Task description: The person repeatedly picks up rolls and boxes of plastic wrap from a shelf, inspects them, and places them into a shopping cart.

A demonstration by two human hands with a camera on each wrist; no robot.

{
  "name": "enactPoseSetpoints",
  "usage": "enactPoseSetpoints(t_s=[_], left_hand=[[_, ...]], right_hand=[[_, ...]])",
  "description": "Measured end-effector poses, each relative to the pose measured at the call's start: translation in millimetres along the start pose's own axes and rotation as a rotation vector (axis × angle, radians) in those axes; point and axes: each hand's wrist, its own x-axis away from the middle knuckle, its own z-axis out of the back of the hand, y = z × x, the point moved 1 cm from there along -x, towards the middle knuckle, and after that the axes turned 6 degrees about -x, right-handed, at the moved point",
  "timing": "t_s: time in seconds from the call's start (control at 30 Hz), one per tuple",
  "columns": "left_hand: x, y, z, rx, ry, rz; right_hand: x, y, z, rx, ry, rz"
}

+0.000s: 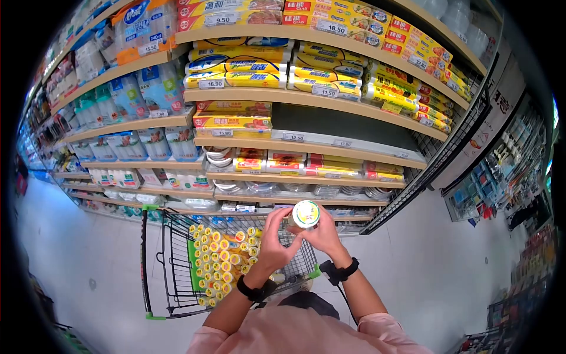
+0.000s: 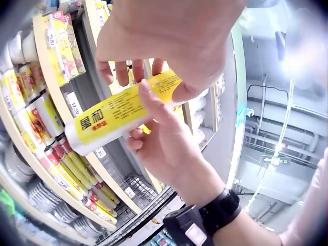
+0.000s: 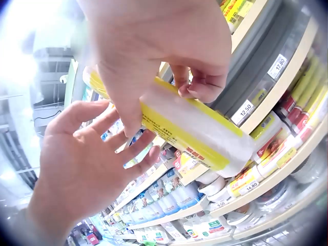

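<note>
A roll of plastic food bags (image 2: 115, 115) with a yellow printed wrapper and white end is held up in front of the shelves. Its round end, with a green and yellow label, faces up in the head view. My right hand (image 1: 325, 236) grips the roll, thumb across the wrapper and fingers curled under it in the left wrist view. My left hand (image 1: 276, 243) is beside the roll. In the right wrist view its fingers (image 3: 136, 148) are spread, extended toward the wrapper.
Below my hands stands a wire shopping cart (image 1: 167, 271) with many yellow-capped rolls (image 1: 221, 262) upright inside. Ahead, shelves (image 1: 330, 97) carry boxed and rolled wrap, bags and plates, with price tags along their edges. A bare shelf section (image 1: 348, 127) lies between stocked ones.
</note>
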Motion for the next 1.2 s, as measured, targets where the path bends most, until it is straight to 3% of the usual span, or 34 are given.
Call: enactPoseSetpoints(t_s=[0.2, 0.23, 0.27, 0.33, 0.37, 0.47, 0.57, 0.67, 0.77, 0.87, 0.9, 1.0, 1.2], left_hand=[[-8.1, 2.8, -12.4, -0.101, -0.023, 0.020], [-7.5, 5.8, -13.0, -0.063, 0.017, 0.091], [-8.9, -1.7, -9.7, -0.081, 0.025, 0.076], [-6.5, -32.3, -12.5, 0.477, 0.135, 0.282], [-5.2, -46.5, -10.4, 0.656, 0.191, 0.389], [-2.1, -79.5, 4.1, 0.811, 0.282, 0.687], [-1.1, -71.0, 13.1, 0.987, 0.335, 0.755], [2.6, -65.3, 17.3, 0.995, 0.320, 0.804], [15.4, -91.2, 8.8, 1.174, 0.131, 0.865], [24.2, -95.4, 1.6, 1.434, -0.003, 1.082], [26.7, -96.5, -3.4, 1.424, -0.060, 1.072], [36.1, -95.4, -8.1, 1.298, -0.005, 1.299], [66.4, -143.5, -17.6, 1.292, -0.117, 1.395]], right_hand=[[19.3, 10.8, -2.8, 0.045, 0.038, -0.019], [21.8, 12.6, -2.8, 0.019, 0.044, -0.094], [22.4, 10.3, 3.4, 0.154, 0.022, -0.042], [25.7, 20.2, 14.6, 0.275, 0.007, -0.069], [30.3, 36.2, 20.6, 0.154, -0.037, -0.120], [31.7, 40.2, 29.4, -0.229, -0.066, -0.254], [26.4, 37.8, 26.3, -0.417, -0.046, -0.212], [20.6, 36.5, 26.0, -0.511, 0.006, -0.179], [15.7, 22.6, 23.0, -0.508, 0.043, -0.144], [9.8, 4.9, 16.2, -0.443, -0.029, -0.130], [8.7, 2.1, 13.4, -0.416, -0.069, -0.131], [0.7, -1.3, 5.2, -0.392, -0.126, -0.092], [-4.9, 15.1, 6.4, -0.358, -0.218, -0.213]])
